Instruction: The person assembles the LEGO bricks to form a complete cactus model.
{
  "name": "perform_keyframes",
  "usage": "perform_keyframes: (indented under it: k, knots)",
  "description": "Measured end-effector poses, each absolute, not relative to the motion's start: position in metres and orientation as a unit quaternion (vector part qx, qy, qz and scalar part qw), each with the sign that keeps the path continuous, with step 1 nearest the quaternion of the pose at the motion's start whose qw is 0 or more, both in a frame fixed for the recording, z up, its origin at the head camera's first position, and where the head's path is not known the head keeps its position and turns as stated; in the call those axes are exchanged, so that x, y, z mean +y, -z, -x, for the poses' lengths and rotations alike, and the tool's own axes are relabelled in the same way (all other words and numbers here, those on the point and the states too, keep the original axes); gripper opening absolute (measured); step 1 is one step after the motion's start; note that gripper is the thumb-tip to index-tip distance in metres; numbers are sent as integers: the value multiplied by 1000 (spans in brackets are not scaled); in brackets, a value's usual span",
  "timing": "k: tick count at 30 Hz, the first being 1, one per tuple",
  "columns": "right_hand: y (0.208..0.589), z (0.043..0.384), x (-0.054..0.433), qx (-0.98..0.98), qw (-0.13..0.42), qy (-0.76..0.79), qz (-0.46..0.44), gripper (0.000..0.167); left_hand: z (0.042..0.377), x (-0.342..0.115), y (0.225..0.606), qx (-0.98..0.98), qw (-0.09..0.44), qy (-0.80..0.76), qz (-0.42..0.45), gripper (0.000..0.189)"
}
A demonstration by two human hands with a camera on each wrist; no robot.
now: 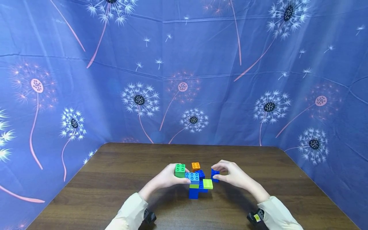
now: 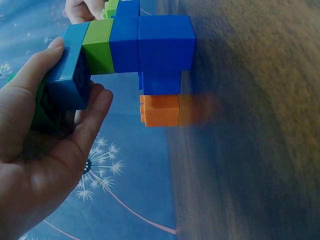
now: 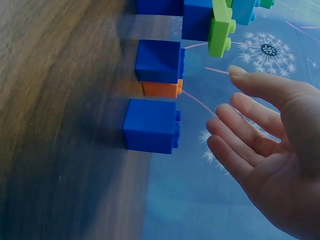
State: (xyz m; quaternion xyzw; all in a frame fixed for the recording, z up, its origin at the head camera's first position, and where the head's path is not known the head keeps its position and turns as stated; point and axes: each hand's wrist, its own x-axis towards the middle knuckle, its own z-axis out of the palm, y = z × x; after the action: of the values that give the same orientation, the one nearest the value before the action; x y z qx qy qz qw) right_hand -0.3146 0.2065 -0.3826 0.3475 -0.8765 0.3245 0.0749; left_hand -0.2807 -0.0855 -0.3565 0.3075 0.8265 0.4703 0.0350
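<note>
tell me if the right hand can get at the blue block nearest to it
Probably yes: the right hand is open just above that blue block, and the right wrist view shows nothing between them. The orange block stands off to the side, seemingly out of the way.

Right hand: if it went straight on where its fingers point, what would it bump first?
Probably the blue brick standing by itself on the table. The right hand points that way across a gap, but how deep the gap is, I can't tell.
</note>
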Motion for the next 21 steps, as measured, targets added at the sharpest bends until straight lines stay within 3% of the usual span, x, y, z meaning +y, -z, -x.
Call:
perform_keyframes:
  k: [21]
  knots:
    - [395,331,203,-895,86,-291,-328,36,284,-86,360,829,36,-466,-307,25]
